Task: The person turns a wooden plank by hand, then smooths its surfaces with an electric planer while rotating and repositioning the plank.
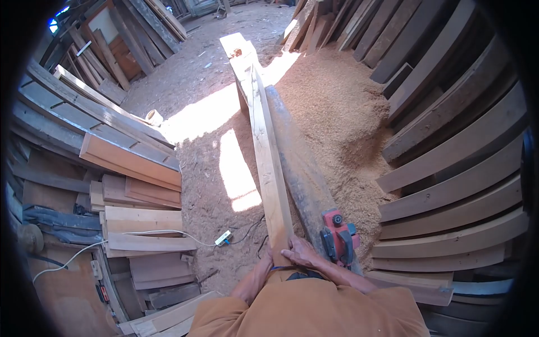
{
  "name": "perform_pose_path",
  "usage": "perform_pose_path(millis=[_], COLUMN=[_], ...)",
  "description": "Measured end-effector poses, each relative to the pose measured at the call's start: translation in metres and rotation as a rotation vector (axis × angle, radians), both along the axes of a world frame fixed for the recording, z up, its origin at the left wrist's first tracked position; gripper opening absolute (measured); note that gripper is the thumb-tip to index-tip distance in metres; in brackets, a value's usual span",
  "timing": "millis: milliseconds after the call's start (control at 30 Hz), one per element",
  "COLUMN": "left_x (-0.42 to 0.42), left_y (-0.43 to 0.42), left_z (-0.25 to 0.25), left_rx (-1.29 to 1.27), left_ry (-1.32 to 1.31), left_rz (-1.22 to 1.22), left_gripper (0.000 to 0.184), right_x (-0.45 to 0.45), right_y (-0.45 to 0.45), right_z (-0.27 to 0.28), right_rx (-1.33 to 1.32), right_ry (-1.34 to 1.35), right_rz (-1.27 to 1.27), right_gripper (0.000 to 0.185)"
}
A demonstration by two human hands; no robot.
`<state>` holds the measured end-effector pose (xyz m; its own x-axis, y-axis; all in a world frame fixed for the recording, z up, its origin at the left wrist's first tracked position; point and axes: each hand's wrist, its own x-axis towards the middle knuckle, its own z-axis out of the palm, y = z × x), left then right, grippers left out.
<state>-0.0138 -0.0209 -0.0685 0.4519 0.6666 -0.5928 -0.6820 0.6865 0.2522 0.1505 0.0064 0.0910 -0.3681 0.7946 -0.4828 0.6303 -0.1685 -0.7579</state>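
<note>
A long pale wooden beam [268, 180] runs from my waist straight out ahead, with a rough hollow in the wood near its far end. My left hand [264, 263] is closed against the left side of its near end, with most of its fingers hidden. On the opposite side, my right hand [300, 253] grips the same end, thumb and fingers over the edge. A red electric planer [338, 236] rests just right of my right hand, on a grey, dusty plank [300, 163] beside the beam.
Wood shavings [337, 112] are heaped on the right. Curved boards [449, 224] line the right wall, and stacked planks [146, 230] fill the left. A power strip [223, 238] with a white cord lies on the dirt floor [208, 168] left of the beam.
</note>
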Motion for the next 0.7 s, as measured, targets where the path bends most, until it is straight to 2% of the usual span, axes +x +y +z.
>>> perform_pose_path(millis=[133,233,333,700], left_x=[0.002,0.001,0.000,0.006], left_y=[-0.001,-0.003,-0.003,-0.007], left_z=[0.002,0.004,0.006,0.014], left_rx=[-0.002,0.000,0.005,0.000], left_ry=[0.003,0.010,0.013,0.018], left_rz=[0.004,0.007,0.010,0.016], left_gripper=[0.061,0.061,0.061,0.061], right_x=[-0.001,0.002,0.000,0.004], right_y=[0.004,0.010,0.008,0.007], right_z=[0.013,0.027,0.017,0.026], right_rx=[0.080,-0.005,0.076,0.009], right_ry=[0.062,0.165,0.207,0.241], right_rz=[0.016,0.011,-0.011,-0.057], right_gripper=[0.045,0.043,0.040,0.033])
